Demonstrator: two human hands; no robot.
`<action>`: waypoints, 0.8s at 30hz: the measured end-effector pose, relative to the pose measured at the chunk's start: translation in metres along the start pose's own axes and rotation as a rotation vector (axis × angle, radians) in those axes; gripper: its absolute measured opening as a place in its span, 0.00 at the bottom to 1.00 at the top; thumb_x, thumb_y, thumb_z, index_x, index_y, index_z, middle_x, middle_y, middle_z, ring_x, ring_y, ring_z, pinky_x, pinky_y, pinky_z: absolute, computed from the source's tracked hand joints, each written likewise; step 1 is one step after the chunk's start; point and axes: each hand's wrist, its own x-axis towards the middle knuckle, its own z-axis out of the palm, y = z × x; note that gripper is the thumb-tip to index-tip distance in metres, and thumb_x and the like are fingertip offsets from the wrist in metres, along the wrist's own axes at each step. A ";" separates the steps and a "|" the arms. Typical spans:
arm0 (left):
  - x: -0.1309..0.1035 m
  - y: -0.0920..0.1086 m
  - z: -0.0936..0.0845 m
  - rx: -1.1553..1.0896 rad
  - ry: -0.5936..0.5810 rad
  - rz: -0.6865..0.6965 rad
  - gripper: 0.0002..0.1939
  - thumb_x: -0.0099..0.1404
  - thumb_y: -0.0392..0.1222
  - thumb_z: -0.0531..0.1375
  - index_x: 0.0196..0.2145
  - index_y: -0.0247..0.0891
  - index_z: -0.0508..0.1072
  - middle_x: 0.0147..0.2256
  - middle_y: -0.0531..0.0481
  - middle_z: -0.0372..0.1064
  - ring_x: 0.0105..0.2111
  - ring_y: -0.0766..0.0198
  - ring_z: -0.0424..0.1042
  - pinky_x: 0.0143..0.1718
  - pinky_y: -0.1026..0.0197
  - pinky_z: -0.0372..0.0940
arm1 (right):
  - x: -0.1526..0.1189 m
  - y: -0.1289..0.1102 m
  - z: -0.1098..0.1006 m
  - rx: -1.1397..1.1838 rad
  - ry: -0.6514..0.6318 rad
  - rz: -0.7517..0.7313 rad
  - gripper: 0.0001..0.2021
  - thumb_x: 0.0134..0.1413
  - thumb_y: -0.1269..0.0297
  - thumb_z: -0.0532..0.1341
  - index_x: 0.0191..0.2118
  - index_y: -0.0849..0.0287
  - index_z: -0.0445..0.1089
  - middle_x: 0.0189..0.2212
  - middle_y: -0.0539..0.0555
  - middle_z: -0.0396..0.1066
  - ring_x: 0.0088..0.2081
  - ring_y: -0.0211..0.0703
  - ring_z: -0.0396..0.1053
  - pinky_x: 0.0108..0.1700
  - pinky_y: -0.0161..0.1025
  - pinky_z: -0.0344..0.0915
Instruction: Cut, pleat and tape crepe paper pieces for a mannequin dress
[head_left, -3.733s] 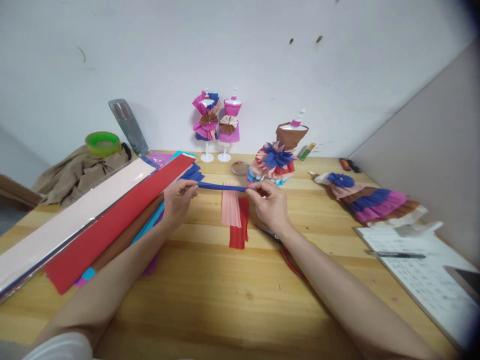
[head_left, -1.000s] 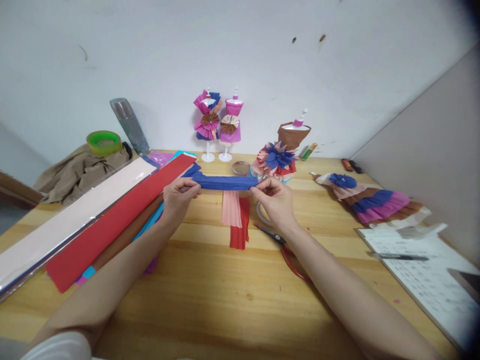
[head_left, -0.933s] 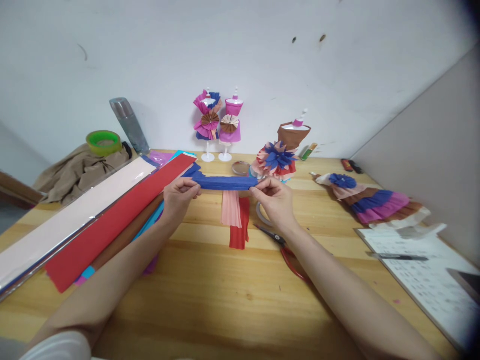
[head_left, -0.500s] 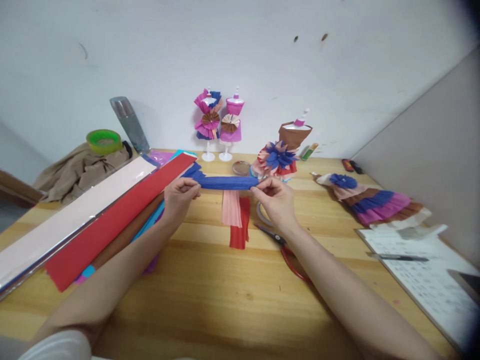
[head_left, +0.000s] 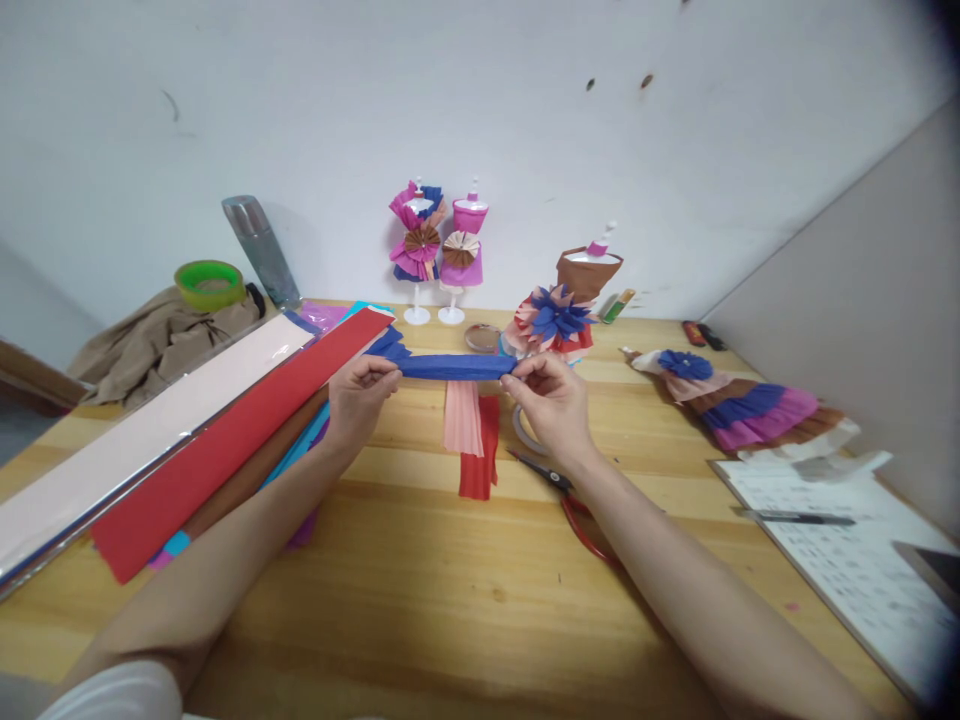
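Observation:
A narrow blue crepe paper strip is stretched level between my two hands above the table. My left hand pinches its left end, and my right hand pinches its right end. Below the strip, a pleated pink paper piece overlaps a red paper piece on the wood. Scissors with red handles lie beside my right forearm, which partly covers them. A roll of tape shows partly behind my right hand.
Long red and pale pink paper lie left. Dressed mannequins stand by the wall, another to their right. A bottle and green tape are back left. A paper dress and written sheet lie right.

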 end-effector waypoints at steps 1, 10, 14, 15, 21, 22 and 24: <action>0.000 0.000 0.000 0.006 -0.003 0.003 0.04 0.50 0.39 0.67 0.24 0.37 0.76 0.23 0.54 0.70 0.21 0.70 0.66 0.22 0.68 0.62 | 0.000 0.000 0.000 0.001 -0.006 -0.006 0.06 0.45 0.66 0.65 0.25 0.56 0.66 0.22 0.47 0.63 0.26 0.38 0.61 0.31 0.38 0.59; 0.003 0.001 -0.003 0.091 -0.095 0.232 0.01 0.54 0.36 0.65 0.27 0.38 0.78 0.26 0.53 0.72 0.24 0.69 0.68 0.26 0.66 0.63 | 0.001 0.007 -0.003 -0.077 -0.053 -0.087 0.04 0.49 0.67 0.63 0.31 0.56 0.75 0.28 0.50 0.71 0.30 0.39 0.65 0.34 0.39 0.60; 0.005 0.001 -0.005 0.179 -0.105 0.383 0.03 0.57 0.35 0.64 0.30 0.39 0.79 0.29 0.50 0.74 0.31 0.65 0.71 0.33 0.63 0.65 | 0.001 0.009 -0.004 -0.103 -0.042 -0.081 0.05 0.49 0.68 0.62 0.32 0.56 0.76 0.28 0.50 0.71 0.29 0.39 0.65 0.33 0.39 0.60; 0.005 0.001 -0.006 0.203 -0.105 0.402 0.04 0.57 0.35 0.64 0.31 0.40 0.79 0.30 0.50 0.74 0.31 0.65 0.71 0.33 0.63 0.65 | 0.001 0.010 -0.004 -0.109 -0.041 -0.078 0.05 0.49 0.67 0.63 0.33 0.56 0.76 0.28 0.50 0.71 0.29 0.39 0.65 0.33 0.39 0.60; 0.006 0.001 -0.009 0.354 -0.121 0.537 0.04 0.60 0.35 0.63 0.32 0.39 0.79 0.31 0.50 0.75 0.33 0.64 0.72 0.37 0.61 0.67 | 0.000 0.013 -0.005 -0.158 -0.040 -0.092 0.07 0.51 0.66 0.63 0.36 0.56 0.77 0.29 0.50 0.71 0.29 0.40 0.65 0.35 0.40 0.62; 0.007 0.001 -0.010 0.375 -0.119 0.556 0.04 0.61 0.35 0.62 0.32 0.39 0.79 0.31 0.50 0.75 0.33 0.64 0.73 0.38 0.61 0.67 | 0.000 0.013 -0.005 -0.171 -0.038 -0.098 0.07 0.51 0.66 0.63 0.36 0.56 0.77 0.29 0.51 0.71 0.30 0.40 0.65 0.35 0.40 0.63; 0.007 0.001 -0.010 0.409 -0.111 0.585 0.04 0.61 0.35 0.62 0.32 0.39 0.78 0.30 0.50 0.74 0.33 0.64 0.73 0.38 0.61 0.67 | 0.000 0.012 -0.005 -0.202 -0.033 -0.122 0.06 0.52 0.66 0.63 0.36 0.55 0.77 0.29 0.51 0.71 0.30 0.40 0.66 0.35 0.40 0.63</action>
